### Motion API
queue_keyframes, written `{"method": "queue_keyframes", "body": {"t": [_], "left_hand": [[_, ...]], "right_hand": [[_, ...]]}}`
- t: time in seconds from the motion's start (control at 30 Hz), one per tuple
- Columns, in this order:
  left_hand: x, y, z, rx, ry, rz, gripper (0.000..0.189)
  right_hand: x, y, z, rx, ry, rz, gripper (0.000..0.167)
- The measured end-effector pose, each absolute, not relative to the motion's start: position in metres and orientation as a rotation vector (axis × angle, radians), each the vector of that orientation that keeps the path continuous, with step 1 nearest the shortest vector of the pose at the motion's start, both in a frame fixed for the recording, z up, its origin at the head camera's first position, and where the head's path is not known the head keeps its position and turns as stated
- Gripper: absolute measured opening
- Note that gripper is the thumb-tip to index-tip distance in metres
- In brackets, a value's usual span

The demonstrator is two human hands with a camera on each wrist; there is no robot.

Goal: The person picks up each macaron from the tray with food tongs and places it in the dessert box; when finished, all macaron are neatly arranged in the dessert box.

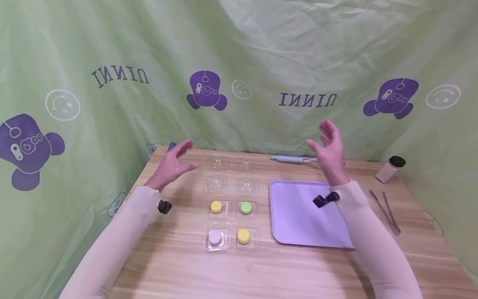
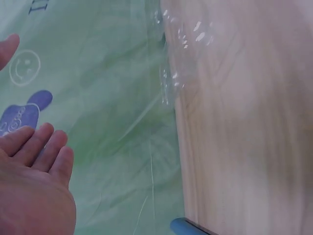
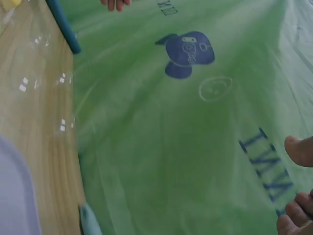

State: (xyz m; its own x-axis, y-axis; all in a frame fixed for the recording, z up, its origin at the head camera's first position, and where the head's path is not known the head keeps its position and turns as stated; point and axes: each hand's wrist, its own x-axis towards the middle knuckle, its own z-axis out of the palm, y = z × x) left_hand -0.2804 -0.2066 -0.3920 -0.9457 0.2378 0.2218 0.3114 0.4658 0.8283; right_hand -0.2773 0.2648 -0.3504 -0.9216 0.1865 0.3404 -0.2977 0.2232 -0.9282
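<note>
My left hand (image 1: 173, 164) is raised over the table's left side, fingers loosely extended and thumb apart, holding nothing. My right hand (image 1: 330, 151) hovers above the back part of a lilac tray (image 1: 310, 214), also with nothing in it. Between the hands, four-sided clear plastic boxes hold macarons: a yellow macaron (image 1: 215, 207), a green macaron (image 1: 245, 207), a lilac macaron (image 1: 214, 237) and another yellow macaron (image 1: 243, 236). Behind them are several clear plastic pieces (image 1: 215, 182); whether these are lids or boxes I cannot tell. Neither hand touches any of these.
A whisk (image 1: 289, 159) lies along the back edge. On the right are metal tongs (image 1: 388, 214) and a tilted-looking jar (image 1: 388, 171) with a dark lid. Part of a blue object (image 1: 171, 146) shows behind my left hand. A green printed curtain (image 1: 254, 120) surrounds the wooden table (image 1: 179, 265).
</note>
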Motion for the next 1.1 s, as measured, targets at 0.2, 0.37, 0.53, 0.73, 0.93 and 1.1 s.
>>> {"method": "queue_keyframes", "body": {"t": [0.2,0.37,0.53,0.73,0.93,1.1], "left_hand": [[-0.305,-0.207,-0.39,-0.501,-2.687,-1.497,0.1],[-0.325,-0.206,-0.395,-0.502,-2.709,-1.532,0.1],[-0.338,-0.202,-0.402,-0.5,-2.761,-1.551,0.096],[-0.343,-0.197,-0.407,-0.492,-2.807,-1.614,0.091],[-0.355,-0.193,-0.425,-0.479,-2.856,-1.603,0.087],[-0.36,-0.192,-0.434,-0.425,-2.902,-1.6,0.083]], "right_hand": [[-0.308,0.2,-0.352,0.311,-2.184,1.855,0.085],[-0.324,0.15,-0.362,0.404,-2.273,1.923,0.086],[-0.339,0.111,-0.377,0.409,-2.41,1.918,0.088],[-0.357,0.076,-0.398,0.403,-2.56,1.89,0.087],[-0.367,0.056,-0.417,0.409,-2.743,1.686,0.086],[-0.367,0.045,-0.429,0.403,-2.859,1.601,0.088]]}}
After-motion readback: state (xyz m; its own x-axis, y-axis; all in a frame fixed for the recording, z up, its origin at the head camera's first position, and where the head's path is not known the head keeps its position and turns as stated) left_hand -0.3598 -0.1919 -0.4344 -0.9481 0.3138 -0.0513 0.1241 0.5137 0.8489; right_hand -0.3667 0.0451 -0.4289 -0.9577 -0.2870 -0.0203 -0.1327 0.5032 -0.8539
